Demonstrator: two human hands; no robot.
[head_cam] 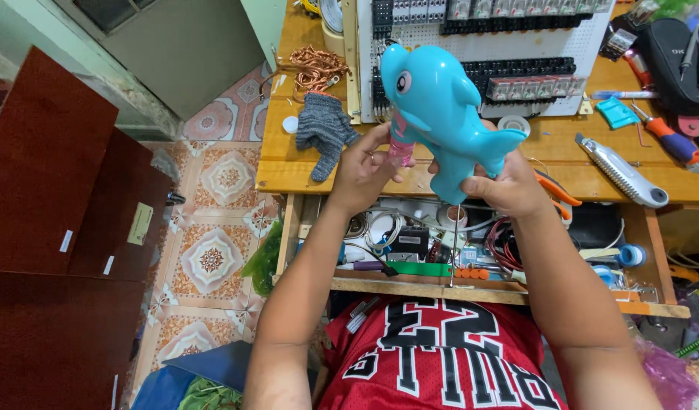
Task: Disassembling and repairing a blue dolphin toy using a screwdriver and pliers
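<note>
I hold a blue plastic dolphin toy (440, 106) up in front of me, over the front edge of a wooden workbench (288, 163). My left hand (361, 171) grips the pink part (401, 146) under the dolphin's head. My right hand (509, 186) holds the toy's lower body near the tail. A thin metal rod (454, 247) hangs straight down from under the toy.
On the bench lie a grey glove (323, 130), a coil of copper wire (315, 64), a white perforated board with black terminal blocks (516, 72), a utility knife (621, 171), screwdrivers (672, 140) and orange-handled pliers (554, 190). A cluttered shelf (410, 243) sits beneath. Dark red cabinets (53, 228) stand at left.
</note>
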